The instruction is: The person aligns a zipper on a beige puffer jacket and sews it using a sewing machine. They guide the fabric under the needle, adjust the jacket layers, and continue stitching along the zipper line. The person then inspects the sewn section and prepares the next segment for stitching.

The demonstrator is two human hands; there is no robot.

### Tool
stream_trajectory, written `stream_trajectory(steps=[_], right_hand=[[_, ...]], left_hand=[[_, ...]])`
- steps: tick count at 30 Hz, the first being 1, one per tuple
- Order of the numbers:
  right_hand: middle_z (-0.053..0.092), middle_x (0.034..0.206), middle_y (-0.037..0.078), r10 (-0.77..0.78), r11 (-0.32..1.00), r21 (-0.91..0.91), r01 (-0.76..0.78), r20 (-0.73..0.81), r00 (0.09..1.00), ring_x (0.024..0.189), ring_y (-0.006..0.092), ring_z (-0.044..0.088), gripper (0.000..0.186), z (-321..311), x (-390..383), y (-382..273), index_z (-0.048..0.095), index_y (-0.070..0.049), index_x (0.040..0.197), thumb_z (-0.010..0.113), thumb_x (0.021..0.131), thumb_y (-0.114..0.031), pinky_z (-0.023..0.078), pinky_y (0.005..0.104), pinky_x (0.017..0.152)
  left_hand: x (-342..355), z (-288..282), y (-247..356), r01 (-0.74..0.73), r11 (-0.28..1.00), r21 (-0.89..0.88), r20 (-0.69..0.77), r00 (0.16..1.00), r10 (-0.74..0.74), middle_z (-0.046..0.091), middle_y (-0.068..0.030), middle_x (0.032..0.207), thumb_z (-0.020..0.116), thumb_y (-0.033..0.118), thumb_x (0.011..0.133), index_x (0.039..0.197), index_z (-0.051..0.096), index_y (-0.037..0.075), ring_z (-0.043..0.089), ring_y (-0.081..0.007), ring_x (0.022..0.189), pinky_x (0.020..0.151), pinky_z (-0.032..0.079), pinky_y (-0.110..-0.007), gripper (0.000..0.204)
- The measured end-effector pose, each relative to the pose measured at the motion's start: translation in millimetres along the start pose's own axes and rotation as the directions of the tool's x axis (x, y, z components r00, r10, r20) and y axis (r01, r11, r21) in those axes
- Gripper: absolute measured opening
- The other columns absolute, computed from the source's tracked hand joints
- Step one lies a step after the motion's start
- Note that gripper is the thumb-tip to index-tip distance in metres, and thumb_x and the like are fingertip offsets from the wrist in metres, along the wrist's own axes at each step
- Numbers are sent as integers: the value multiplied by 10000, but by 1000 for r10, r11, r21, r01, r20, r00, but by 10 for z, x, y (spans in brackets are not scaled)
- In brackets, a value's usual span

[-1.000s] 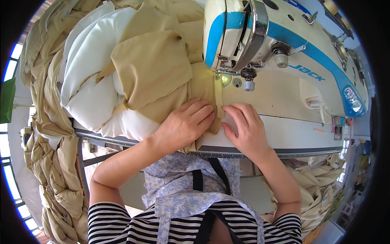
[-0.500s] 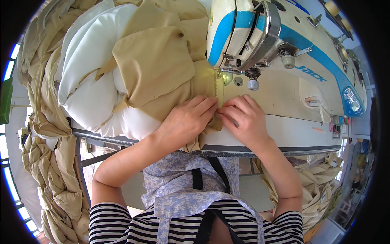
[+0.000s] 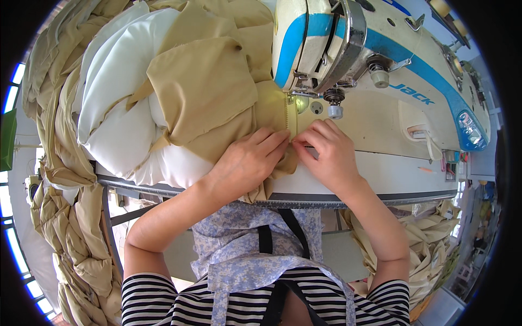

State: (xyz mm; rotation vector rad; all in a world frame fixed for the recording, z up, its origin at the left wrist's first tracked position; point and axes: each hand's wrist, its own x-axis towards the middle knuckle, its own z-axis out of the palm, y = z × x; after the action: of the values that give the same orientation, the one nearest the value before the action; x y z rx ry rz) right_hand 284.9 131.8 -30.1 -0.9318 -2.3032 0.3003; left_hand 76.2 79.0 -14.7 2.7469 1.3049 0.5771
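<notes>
A padded tan and white garment piece lies bunched on the left of the sewing machine. From under the machine's needle area, a light zipper tape with a toothed edge runs toward me along the tan fabric. My left hand rests on that fabric, its fingers pressed together and closed on the edge beside the tape. Opposite it, my right hand pinches the near end of the tape between thumb and fingertips. The fingertips of both hands almost meet. Exactly what lies under them is hidden.
A ruler strip runs along the table's front edge. More tan padded pieces hang at the left, and a tan heap lies below the table at right. An orange pencil-like stick lies on the tabletop.
My right hand has shifted slightly, its thumb and fingers now in a more stretched pinch at the tape. My left hand stays on the fabric. The whole view has moved a little.
</notes>
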Motion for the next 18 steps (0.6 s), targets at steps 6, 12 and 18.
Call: stream_trajectory(steps=[6,12,18], right_hand=[[660,735,50,327,927,152,-343,120,937,705,260,642,123,-37,62,-63,639,-78,786,748,819,-127,508,403,671],[681,723,63,340,933,46,-356,200,919,657,244,669,130,-49,140,-60,643,-66,853,746,832,-141,518,381,633],[665,866,41,248,967,20,-253,140,959,804,256,667,174,-109,85,-73,648,-78,914,767,798,-127,524,379,698]], left_hand=[[-1,-14,-3,-25,1000,18,-12,1000,25,645,-93,1248,637,81,734,1161,669,-4,642,-243,1053,834,581,-318,436],[10,-30,12,-20,1000,11,-18,1000,20,644,-93,1254,640,80,734,1175,670,4,646,-235,1049,830,584,-318,448],[27,-10,37,-28,999,38,-16,999,28,636,-85,1245,643,73,746,1175,673,15,646,-229,1033,818,584,-319,434]])
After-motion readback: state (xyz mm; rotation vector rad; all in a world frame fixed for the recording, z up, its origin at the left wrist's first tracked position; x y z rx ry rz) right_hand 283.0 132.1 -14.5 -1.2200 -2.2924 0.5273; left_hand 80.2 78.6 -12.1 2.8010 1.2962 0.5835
